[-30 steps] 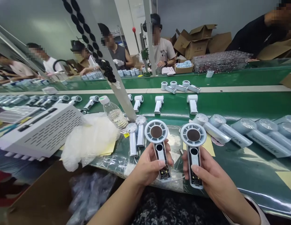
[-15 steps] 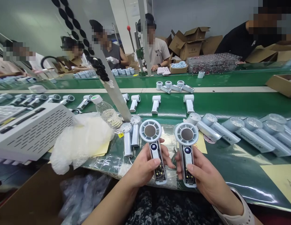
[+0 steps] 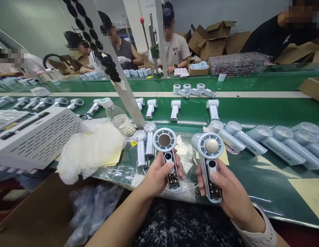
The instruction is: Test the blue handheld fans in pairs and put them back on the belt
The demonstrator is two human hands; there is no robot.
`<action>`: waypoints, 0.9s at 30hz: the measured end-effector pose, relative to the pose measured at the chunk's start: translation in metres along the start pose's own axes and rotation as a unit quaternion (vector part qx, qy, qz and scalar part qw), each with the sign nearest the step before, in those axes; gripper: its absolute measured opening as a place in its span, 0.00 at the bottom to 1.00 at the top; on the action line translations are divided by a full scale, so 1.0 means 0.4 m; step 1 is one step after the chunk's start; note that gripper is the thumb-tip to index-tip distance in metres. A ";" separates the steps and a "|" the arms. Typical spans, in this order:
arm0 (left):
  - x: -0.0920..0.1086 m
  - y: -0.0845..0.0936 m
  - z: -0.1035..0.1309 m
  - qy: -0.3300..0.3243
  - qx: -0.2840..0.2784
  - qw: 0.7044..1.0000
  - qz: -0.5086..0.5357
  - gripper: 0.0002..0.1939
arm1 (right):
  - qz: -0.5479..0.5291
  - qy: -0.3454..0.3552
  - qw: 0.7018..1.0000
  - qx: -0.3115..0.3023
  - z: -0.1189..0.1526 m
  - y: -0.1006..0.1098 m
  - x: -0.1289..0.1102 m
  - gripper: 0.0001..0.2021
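Each of my hands grips a light-blue handheld fan by its handle, just over the bench's near edge. My left hand (image 3: pixel 162 173) is wrapped round the left handheld fan (image 3: pixel 168 140), thumb on its front below a dark round display. In my right hand (image 3: pixel 227 180) is the right handheld fan (image 3: pixel 208 164), turned a little so the side of its head shows; its display is dark too. Both handles have their front covers off, with circuit boards exposed. Two more fans (image 3: pixel 141 151) lie on the bench just left of my left hand.
Several fans marked "Speed FAN" (image 3: pixel 281 149) lie in a row at right. A water bottle (image 3: pixel 119 118), plastic bag (image 3: pixel 91 145) and slotted white box (image 3: pixel 41 137) stand left. A slanted metal post (image 3: pixel 127 99) rises before the green conveyor (image 3: pixel 190 111). Co-workers sit across.
Both displays showed "20" and are dark now. The right fan has turned, and its hub disc looks bright instead of dark. The view has shifted slightly.
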State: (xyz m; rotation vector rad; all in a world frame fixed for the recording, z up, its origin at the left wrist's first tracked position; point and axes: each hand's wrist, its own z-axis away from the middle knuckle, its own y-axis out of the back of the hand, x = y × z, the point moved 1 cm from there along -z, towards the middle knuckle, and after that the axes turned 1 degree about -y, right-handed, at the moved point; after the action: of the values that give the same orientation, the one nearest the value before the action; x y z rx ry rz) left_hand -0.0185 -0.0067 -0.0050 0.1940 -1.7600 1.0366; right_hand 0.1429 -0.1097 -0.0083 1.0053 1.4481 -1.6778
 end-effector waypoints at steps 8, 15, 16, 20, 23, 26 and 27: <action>0.009 -0.003 0.001 0.008 -0.008 0.998 -0.056 0.20 | -0.016 -0.031 0.999 0.021 -0.001 -0.004 -0.001 0.14; 0.009 0.000 0.007 0.011 -0.019 0.996 -0.089 0.14 | -0.001 -0.011 0.999 0.036 -0.001 -0.015 -0.005 0.15; 0.010 0.001 0.008 0.008 -0.024 0.995 -0.102 0.14 | -0.004 -0.012 0.999 0.045 -0.002 -0.017 -0.007 0.14; 0.012 -0.002 0.006 0.023 0.015 0.988 -0.154 0.16 | -0.021 -0.031 0.996 0.078 -0.004 -0.015 -0.009 0.14; 0.009 -0.009 0.001 0.048 0.079 0.982 -0.167 0.23 | -0.065 -0.052 0.993 0.084 -0.006 -0.007 0.001 0.16; 0.001 -0.019 -0.002 0.056 0.095 0.982 -0.155 0.26 | -0.105 -0.069 0.990 0.062 -0.009 0.001 0.014 0.18; -0.002 -0.021 -0.001 0.062 0.092 0.983 -0.145 0.25 | -0.110 -0.074 0.989 0.063 -0.010 0.002 0.016 0.19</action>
State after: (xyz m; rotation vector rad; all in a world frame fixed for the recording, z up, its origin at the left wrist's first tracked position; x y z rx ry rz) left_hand -0.0132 -0.0119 -0.0008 0.4765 -1.4714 0.9756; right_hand 0.1409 -0.1059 -0.0148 0.7900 1.4110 -1.9806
